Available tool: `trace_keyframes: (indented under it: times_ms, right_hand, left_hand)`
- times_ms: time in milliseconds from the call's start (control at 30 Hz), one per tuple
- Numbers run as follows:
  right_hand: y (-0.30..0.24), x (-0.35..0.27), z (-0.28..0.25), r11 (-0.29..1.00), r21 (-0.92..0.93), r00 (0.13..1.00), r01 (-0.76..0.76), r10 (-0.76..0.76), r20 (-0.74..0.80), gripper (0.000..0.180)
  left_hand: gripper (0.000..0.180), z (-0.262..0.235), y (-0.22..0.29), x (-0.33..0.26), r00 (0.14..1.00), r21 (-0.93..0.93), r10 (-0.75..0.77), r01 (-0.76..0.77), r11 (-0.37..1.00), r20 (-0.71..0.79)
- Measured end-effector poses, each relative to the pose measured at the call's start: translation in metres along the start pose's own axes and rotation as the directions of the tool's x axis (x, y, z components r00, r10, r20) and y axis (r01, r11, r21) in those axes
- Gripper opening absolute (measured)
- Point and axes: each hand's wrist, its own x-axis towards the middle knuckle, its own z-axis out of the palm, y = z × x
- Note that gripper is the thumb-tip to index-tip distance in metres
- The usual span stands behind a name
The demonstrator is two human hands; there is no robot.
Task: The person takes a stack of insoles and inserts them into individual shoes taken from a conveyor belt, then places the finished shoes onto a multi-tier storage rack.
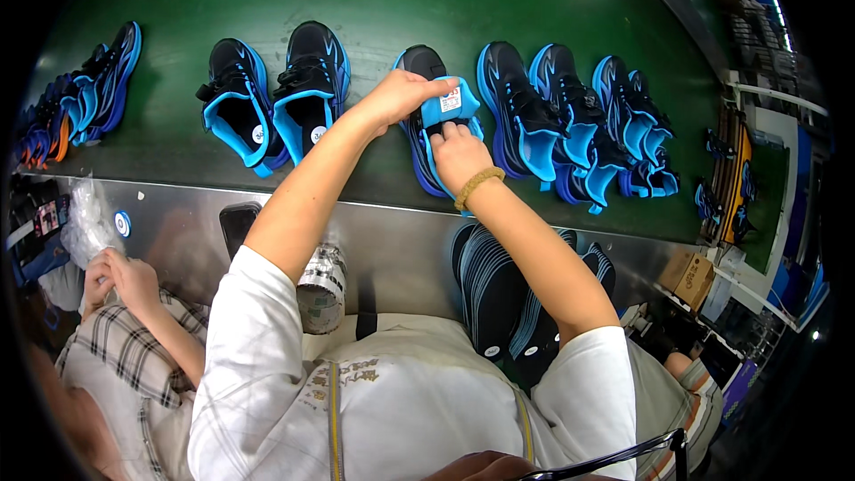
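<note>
A black and blue sneaker stands on the green belt in front of me, toe pointing away. My left hand is closed on its light-blue tongue, thumb across it, and folds it back so a white label shows. My right hand, with a tan band at the wrist, reaches into the shoe's opening. Its fingers are bent and their tips are hidden inside, so what they grip cannot be seen. To the left stands a matching pair of sneakers with round white stickers inside.
More sneakers crowd the right of the belt, others the far left. Below the metal edge are stacked black-and-blue insoles, a silvery wrapped roll and a dark phone-like object. At left, another person's hands hold clear plastic.
</note>
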Motion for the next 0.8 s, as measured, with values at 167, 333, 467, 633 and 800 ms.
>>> trace_keyframes:
  times_ms: [167, 333, 467, 633, 800]
  right_hand:
    - [0.005, 0.013, 0.002, 0.974, 0.081, 0.932, -0.212, 0.177, 0.315, 0.027]
    - [-0.009, 0.023, -0.041, 0.976, -0.218, 0.671, -0.018, 0.174, 0.721, 0.053]
    - [0.003, 0.026, -0.022, 0.962, -0.181, 0.730, 0.204, -0.027, 0.683, 0.036]
    - [0.009, 0.034, -0.014, 0.980, -0.083, 0.737, 0.181, -0.079, 0.672, 0.021]
    - [0.009, -0.011, -0.042, 0.950, 0.050, 0.761, 0.309, -0.279, 0.586, 0.041]
  left_hand:
    - [0.039, 0.001, 0.005, -0.005, 1.000, 0.034, -0.005, 0.004, 0.999, 0.030]
    - [0.038, -0.001, -0.008, 0.002, 0.998, 0.066, -0.036, 0.032, 0.997, 0.059]
    - [0.038, -0.002, -0.005, 0.000, 0.993, 0.048, -0.067, 0.063, 0.997, 0.096]
    - [0.038, 0.000, -0.009, -0.001, 0.993, 0.005, -0.074, 0.074, 0.997, 0.088]
    - [0.039, 0.006, -0.028, 0.006, 0.886, 0.255, 0.323, -0.246, 0.935, -0.332]
